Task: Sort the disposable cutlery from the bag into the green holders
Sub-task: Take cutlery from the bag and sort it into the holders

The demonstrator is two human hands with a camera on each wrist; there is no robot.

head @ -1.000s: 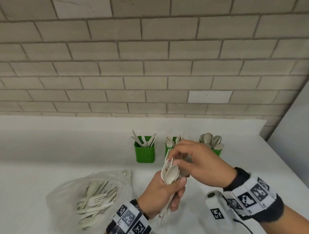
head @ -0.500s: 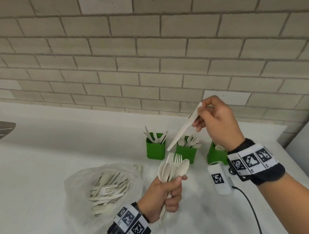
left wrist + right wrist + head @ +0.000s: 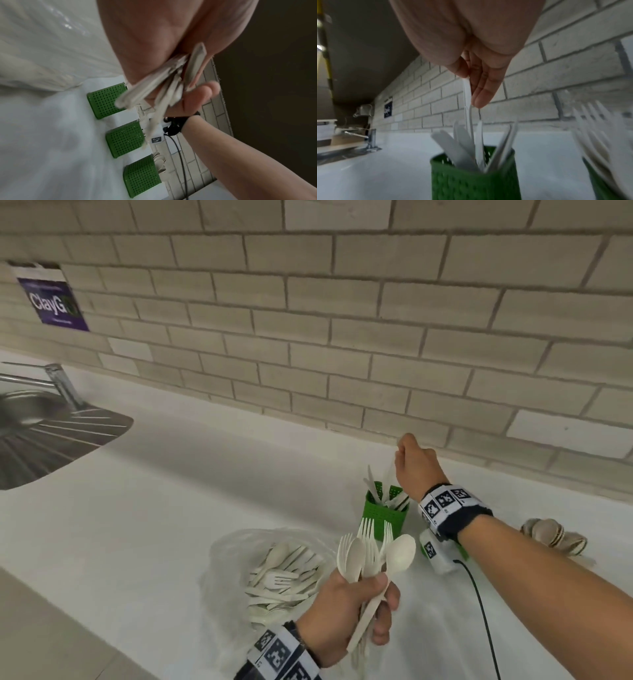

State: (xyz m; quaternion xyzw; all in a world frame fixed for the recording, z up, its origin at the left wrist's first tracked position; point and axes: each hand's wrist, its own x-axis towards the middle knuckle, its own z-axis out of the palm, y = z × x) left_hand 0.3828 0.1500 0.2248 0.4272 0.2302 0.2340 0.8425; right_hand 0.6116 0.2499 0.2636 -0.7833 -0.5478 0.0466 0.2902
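My right hand (image 3: 409,460) pinches a white plastic knife (image 3: 467,100) between thumb and fingers, straight above the left green holder (image 3: 386,510). The knife's lower end stands among other knives inside that holder (image 3: 474,180). My left hand (image 3: 368,599) grips a bundle of forks and spoons (image 3: 375,553) by the handles, heads up, in front of the holders. The clear bag (image 3: 239,563) with several more pieces lies left of it. The left wrist view shows the three holders in a row (image 3: 125,139). My right wrist hides the middle one in the head view.
Spoons (image 3: 555,537) in the right holder show beyond my right forearm. A white tagged device (image 3: 435,553) with a black cable (image 3: 479,611) lies by the holders. A steel sink (image 3: 51,433) and tap (image 3: 65,385) are at far left. The brick wall runs close behind.
My right hand pulled one knife out of the bundle, lifted it, then brought it down into the left holder. My left hand kept its grip on the bundle.
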